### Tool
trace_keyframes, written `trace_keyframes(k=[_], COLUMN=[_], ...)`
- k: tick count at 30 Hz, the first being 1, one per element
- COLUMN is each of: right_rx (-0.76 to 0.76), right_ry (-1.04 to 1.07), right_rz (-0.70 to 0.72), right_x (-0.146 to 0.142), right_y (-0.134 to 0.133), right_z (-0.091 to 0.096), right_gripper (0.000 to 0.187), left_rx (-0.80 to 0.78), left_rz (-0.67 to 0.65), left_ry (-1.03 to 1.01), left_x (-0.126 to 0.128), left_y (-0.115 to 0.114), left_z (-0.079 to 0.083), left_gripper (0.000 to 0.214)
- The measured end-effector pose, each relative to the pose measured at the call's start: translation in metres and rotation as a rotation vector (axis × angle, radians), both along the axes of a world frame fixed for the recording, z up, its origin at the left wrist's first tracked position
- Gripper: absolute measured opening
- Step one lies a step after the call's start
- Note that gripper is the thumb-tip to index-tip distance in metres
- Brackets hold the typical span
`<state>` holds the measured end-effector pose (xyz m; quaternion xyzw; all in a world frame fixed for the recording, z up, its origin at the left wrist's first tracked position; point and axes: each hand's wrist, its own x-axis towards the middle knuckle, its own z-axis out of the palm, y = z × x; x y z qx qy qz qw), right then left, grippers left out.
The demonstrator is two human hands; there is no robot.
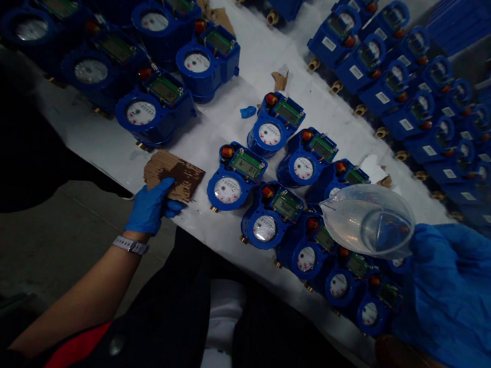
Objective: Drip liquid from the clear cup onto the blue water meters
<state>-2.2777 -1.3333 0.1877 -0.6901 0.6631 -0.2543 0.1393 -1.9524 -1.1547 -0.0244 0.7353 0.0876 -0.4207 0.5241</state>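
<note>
My left hand (149, 207), in a blue glove, grips a torn piece of brown cardboard (178, 176) at the table's near edge. On the right, my blue-gloved right hand (454, 292) is closed on a clear plastic measuring cup (368, 219), tilted with its spout toward the left. A little clear liquid seems to lie in the cup. Beneath and beside it stand blue water meters with round white dials and open green circuit boards. The nearest meter to the cardboard (228, 191) has a lit display. Another meter (265, 226) stands to its right.
More open meters (141, 111) stand in rows at the left. Blue meters with white labels (380, 97) fill the back right. Cardboard scraps (280, 80) and a blue glove scrap (247, 112) lie on the white table covering (230, 130). Dark clothing of a person (9, 138) is at the left.
</note>
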Motion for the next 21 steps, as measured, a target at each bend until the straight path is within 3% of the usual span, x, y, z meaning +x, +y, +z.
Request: trace_keyframes(k=[21], right_rx=[0.003], right_ry=[-0.024], right_rz=[-0.031], right_x=[-0.008], right_y=[0.000], right_z=[-0.004], right_gripper=[0.026], left_rx=[0.011], left_rz=[0.000], left_ry=[-0.001], left_x=[0.000], left_y=[0.000], left_z=[0.001], left_gripper=[0.016])
